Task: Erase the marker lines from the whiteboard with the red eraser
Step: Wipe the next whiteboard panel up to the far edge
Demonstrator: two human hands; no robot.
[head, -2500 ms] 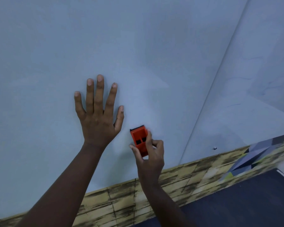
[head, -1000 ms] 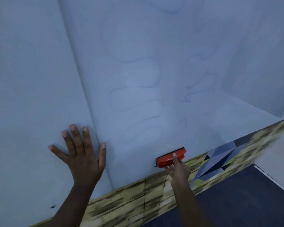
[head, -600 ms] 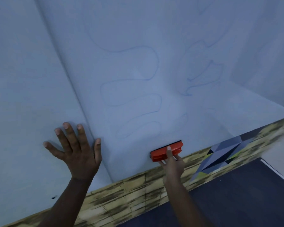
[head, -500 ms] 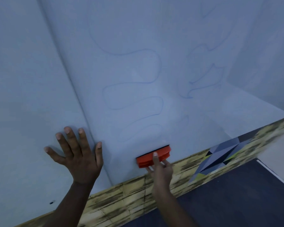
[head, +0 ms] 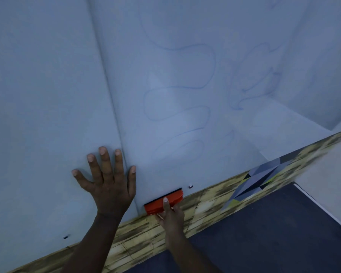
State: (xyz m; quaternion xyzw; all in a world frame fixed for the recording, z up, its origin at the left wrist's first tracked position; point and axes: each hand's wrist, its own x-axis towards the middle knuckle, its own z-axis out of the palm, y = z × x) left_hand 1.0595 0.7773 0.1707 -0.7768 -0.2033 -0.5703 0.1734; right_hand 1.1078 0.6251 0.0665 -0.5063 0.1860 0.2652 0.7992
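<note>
Yellowish wood-pattern strip [head: 201, 205] runs diagonally below board edge, lower left to upper right. Grey, black and yellow-green geometric patch [head: 258, 180] interrupts strip toward right. Dark floor [head: 264, 233] fills lower right corner. Pale surface [head: 327, 178] at far right, white line along its border with floor. Small metal screw [head: 190, 186] just above strip; dark hole [head: 65, 237] lower left.

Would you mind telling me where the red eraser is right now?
In the head view, the red eraser sits low centre against the whiteboard's bottom edge, gripped by the right hand, right of the flat left hand.
</note>
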